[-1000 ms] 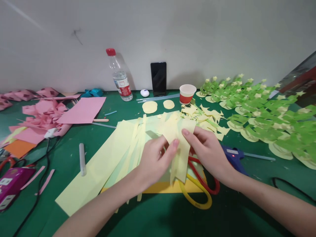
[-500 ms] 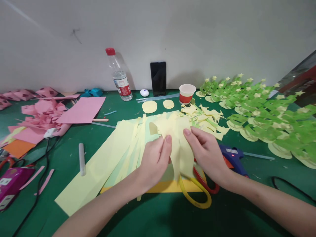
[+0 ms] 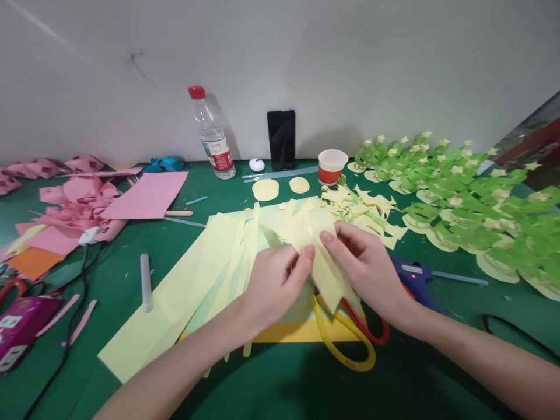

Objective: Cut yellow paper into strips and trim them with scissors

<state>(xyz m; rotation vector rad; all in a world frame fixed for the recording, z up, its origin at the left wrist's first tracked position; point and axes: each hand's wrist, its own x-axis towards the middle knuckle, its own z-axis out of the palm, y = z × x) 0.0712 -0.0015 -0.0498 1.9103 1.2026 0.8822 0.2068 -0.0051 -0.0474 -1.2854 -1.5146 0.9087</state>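
Note:
Between my two hands is a piece of pale yellow paper (image 3: 329,265), bent along its length and held up off the table. My left hand (image 3: 280,274) pinches its left side, thumb on top. On the right edge, my right hand (image 3: 365,268) grips it between thumb and curled fingers. Beneath lie pale yellow paper sheets (image 3: 166,309) and narrow paper strips (image 3: 234,271). Scissors with yellow and red handles (image 3: 347,350) rest just below the held paper, their blades hidden. A blue glue gun (image 3: 415,280) with a lit red light lies beside my right wrist.
Star-shaped paper scraps (image 3: 367,204), paper circles (image 3: 265,189), a paper cup (image 3: 333,166), a phone (image 3: 281,140) and a bottle (image 3: 214,143) stand or lie behind. Green paper trees (image 3: 472,210) fill the right. Pink paper (image 3: 146,195), a glue stick (image 3: 146,283) and a purple power strip (image 3: 26,329) are left.
The held paper has turned and bent, its lower end swinging right over the scissors' handles. My left hand has shifted slightly right, closer to my right hand.

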